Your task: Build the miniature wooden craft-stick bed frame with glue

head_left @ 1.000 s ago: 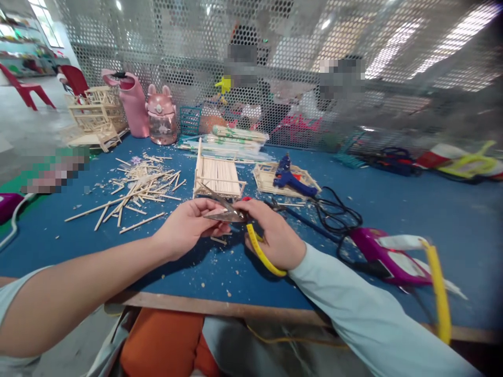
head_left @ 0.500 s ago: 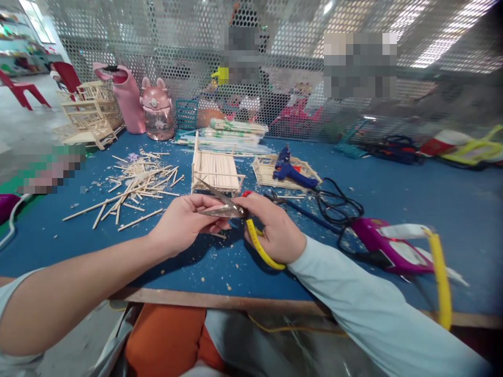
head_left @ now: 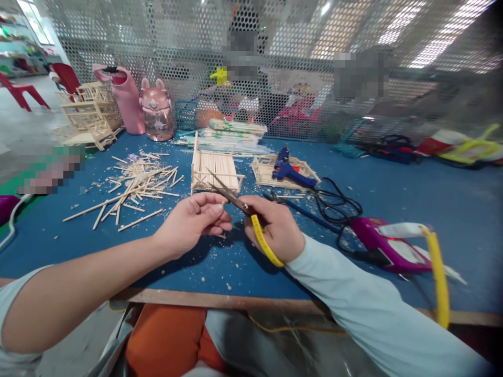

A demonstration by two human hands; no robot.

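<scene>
My right hand grips a pair of scissors with metal blades. The blades point up and left, nearly closed, just beside the fingertips of my left hand. A yellow strip that looks like measuring tape curves round the handle side. Between left thumb and forefinger I pinch a short wooden stick, of which only the tip shows. Behind the hands stands a small wooden-stick frame with a slatted base and a tall corner post.
Loose sticks and shavings lie at left. A blue glue gun rests on a stick tray; black cable runs to a purple power strip. Bottles and bundled sticks stand before the mesh panel.
The scissors' blades have swung from spread to nearly closed and point higher. My left thumb and forefinger now pinch together, the stick's tip showing between them.
</scene>
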